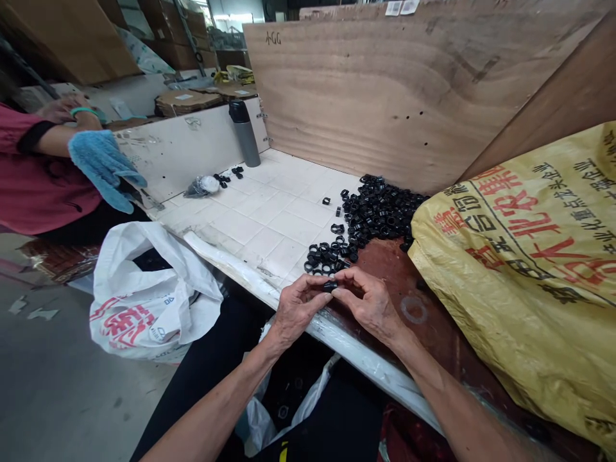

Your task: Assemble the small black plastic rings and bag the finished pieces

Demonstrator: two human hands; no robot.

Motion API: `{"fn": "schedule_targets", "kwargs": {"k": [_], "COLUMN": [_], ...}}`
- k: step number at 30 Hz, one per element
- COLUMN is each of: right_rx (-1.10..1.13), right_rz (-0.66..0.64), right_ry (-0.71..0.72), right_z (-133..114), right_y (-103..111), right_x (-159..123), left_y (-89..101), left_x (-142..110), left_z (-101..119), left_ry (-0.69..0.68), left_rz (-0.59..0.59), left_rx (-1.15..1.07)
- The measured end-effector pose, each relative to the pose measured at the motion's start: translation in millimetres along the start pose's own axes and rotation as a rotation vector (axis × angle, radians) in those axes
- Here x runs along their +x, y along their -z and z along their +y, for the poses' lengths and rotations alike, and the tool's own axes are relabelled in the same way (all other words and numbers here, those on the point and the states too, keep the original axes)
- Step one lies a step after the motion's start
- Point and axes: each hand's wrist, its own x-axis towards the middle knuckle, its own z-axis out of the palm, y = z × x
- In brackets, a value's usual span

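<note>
My left hand (298,308) and my right hand (370,305) meet above the table's near edge. Their fingertips pinch a small black plastic ring (330,287) between them, partly hidden by the fingers. Just beyond my hands lies a heap of similar black rings (380,212), spreading over the white tiled tabletop (269,221) and onto a worn reddish-brown board (385,269). A few loose rings (327,201) lie apart from the heap.
A yellow woven sack (514,269) with red characters bulges at the right. A plywood board (366,96) rises behind the table. A grey flask (244,133) stands at the far edge. A co-worker in a red sleeve (43,186) holds a blue cloth (103,168). A white plastic bag (154,295) sits at the near left.
</note>
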Motion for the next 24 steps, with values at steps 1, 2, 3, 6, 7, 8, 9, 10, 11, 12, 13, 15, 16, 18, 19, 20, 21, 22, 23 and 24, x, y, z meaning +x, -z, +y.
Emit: {"fn": "schedule_targets", "kwargs": {"k": [1, 2, 3, 6, 7, 8, 9, 10, 11, 12, 13, 15, 16, 18, 19, 20, 21, 22, 23, 24], "right_rx": [0.004, -0.001, -0.016, -0.089, -0.103, -0.107, -0.101, -0.089, -0.076, -0.061, -0.046, -0.017, -0.005, 0.005, 0.002, -0.005, -0.013, -0.020, -0.023, -0.022], "right_rz": [0.003, 0.008, 0.012, 0.015, 0.012, 0.009, 0.006, 0.007, 0.010, 0.010, 0.006, -0.011, -0.020, -0.020, -0.009, 0.001, 0.006, 0.004, -0.005, -0.019], "right_ry": [-0.001, 0.005, 0.020, 0.091, 0.110, 0.125, 0.134, 0.137, 0.138, 0.139, 0.142, 0.154, 0.162, 0.167, 0.160, 0.145, 0.126, 0.105, 0.081, 0.058], "right_z": [0.9, 1.9, 2.9, 4.9, 4.9, 4.7, 4.3, 3.8, 3.3, 3.0, 2.7, 2.6, 2.5, 2.0, 1.6, 1.0, 0.4, -0.2, -0.7, -0.8], "right_y": [-0.9, -1.8, -2.7, -4.1, -4.1, -3.9, -3.6, -3.0, -2.4, -1.8, -1.3, -0.6, -0.5, -0.4, -0.4, -0.1, 0.2, 0.7, 1.2, 1.7], "right_x": [-0.4, -0.8, -1.2, -1.4, -1.1, -0.6, -0.1, 0.5, 1.1, 1.6, 2.0, 2.4, 2.4, 2.1, 2.0, 1.9, 1.9, 1.9, 1.9, 2.1], "left_y": [0.1, 0.2, 0.3, 0.8, 0.8, 0.8, 0.8, 0.7, 0.8, 0.9, 1.2, 1.8, 2.1, 2.4, 2.3, 2.2, 2.0, 1.8, 1.7, 1.6], "left_x": [0.4, 0.9, 1.4, 2.6, 2.8, 2.9, 3.0, 3.2, 3.4, 3.7, 4.0, 4.6, 4.8, 4.8, 4.7, 4.5, 4.3, 4.1, 4.0, 3.9], "left_z": [-0.6, -1.1, -1.7, -2.9, -3.1, -3.1, -3.0, -2.7, -2.3, -1.7, -1.0, 0.6, 1.3, 2.2, 2.1, 1.7, 0.8, -0.3, -1.6, -3.0], "left_ry": [-0.022, -0.052, -0.081, -0.115, -0.104, -0.092, -0.081, -0.071, -0.062, -0.048, -0.031, 0.014, 0.032, 0.048, 0.043, 0.030, 0.010, -0.010, -0.030, -0.046], "left_rz": [0.007, 0.014, 0.021, 0.043, 0.047, 0.051, 0.056, 0.059, 0.062, 0.062, 0.059, 0.042, 0.030, 0.011, 0.007, 0.006, 0.008, 0.015, 0.023, 0.030], "left_rx": [0.003, 0.013, 0.028, 0.064, 0.067, 0.066, 0.063, 0.060, 0.055, 0.048, 0.039, 0.015, 0.004, -0.013, -0.022, -0.029, -0.034, -0.037, -0.035, -0.032]}}
